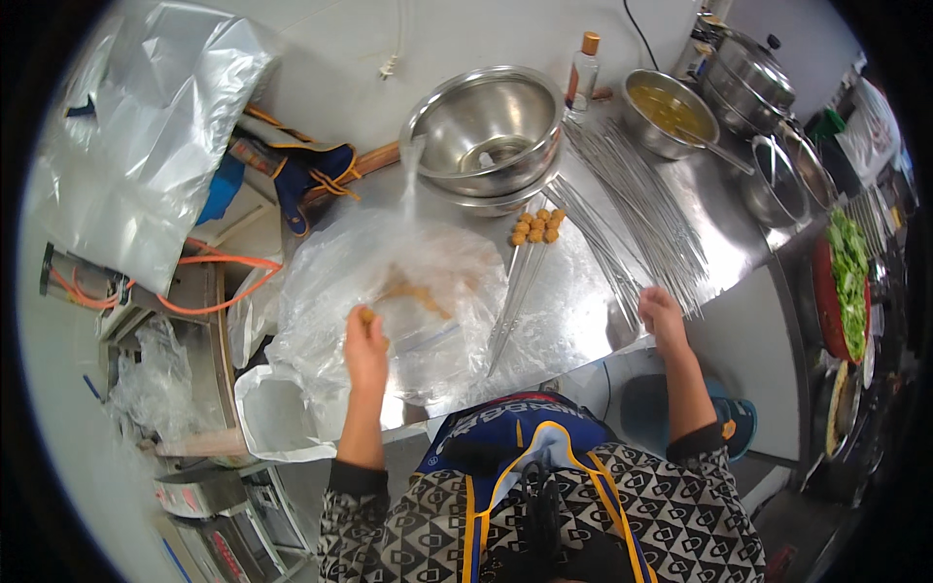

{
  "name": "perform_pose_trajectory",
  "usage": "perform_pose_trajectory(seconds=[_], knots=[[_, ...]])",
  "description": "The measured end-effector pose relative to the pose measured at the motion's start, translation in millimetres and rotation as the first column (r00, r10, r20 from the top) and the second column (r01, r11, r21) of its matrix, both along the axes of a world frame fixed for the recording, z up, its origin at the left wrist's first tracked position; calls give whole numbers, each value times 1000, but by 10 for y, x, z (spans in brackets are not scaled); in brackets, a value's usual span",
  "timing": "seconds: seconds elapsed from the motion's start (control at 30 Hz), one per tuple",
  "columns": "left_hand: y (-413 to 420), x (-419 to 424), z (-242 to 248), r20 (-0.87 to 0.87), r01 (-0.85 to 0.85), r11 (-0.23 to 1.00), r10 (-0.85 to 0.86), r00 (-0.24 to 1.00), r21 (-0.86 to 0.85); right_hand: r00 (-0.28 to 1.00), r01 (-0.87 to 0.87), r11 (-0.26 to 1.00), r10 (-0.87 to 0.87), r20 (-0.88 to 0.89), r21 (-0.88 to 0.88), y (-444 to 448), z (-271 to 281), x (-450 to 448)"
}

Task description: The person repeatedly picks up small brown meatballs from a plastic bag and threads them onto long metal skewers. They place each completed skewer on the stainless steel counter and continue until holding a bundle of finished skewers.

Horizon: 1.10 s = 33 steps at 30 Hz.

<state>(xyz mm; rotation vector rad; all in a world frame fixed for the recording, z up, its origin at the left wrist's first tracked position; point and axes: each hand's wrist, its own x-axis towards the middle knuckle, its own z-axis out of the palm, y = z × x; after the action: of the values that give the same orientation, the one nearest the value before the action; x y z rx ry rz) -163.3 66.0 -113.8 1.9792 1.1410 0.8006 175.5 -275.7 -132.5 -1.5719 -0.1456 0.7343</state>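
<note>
My left hand [367, 347] is closed round a small brown ball [367, 315], in front of a clear plastic bag [328, 270] with more brown food in it. My right hand [660, 310] has its fingers together at the near ends of the metal skewers [605, 270]; whether it grips one cannot be told. Between the hands lie several skewers [519, 291], with brown balls [536, 227] threaded at their far ends. A larger bundle of bare skewers [641, 197] lies beyond my right hand.
Nested steel bowls [485, 175] stand behind the bag. A glass bottle [583, 76] and a steel bowl of yellow liquid [667, 109] with a ladle are at the back right. A red container of green leaves [845, 284] is far right. A white bin [273, 412] stands at the near left.
</note>
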Motion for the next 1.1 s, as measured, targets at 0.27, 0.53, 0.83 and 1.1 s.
perform_pose_trajectory(seconds=[0.27,0.53,0.83,1.1], knots=[[-169,-236,343,588,645,45,465,662,-762,955,-174,945,231,-188,278,86,649,-1035],[-396,493,786,717,718,108,255,649,-688,895,-446,889,440,69,110,720,1129,-1441],[-311,1210,886,684,724,142,490,541,-675,861,-447,890,455,227,-88,986,1309,-1764],[-222,1422,830,638,630,240,552,537,-739,760,-395,884,468,451,-251,971,1256,-1846]])
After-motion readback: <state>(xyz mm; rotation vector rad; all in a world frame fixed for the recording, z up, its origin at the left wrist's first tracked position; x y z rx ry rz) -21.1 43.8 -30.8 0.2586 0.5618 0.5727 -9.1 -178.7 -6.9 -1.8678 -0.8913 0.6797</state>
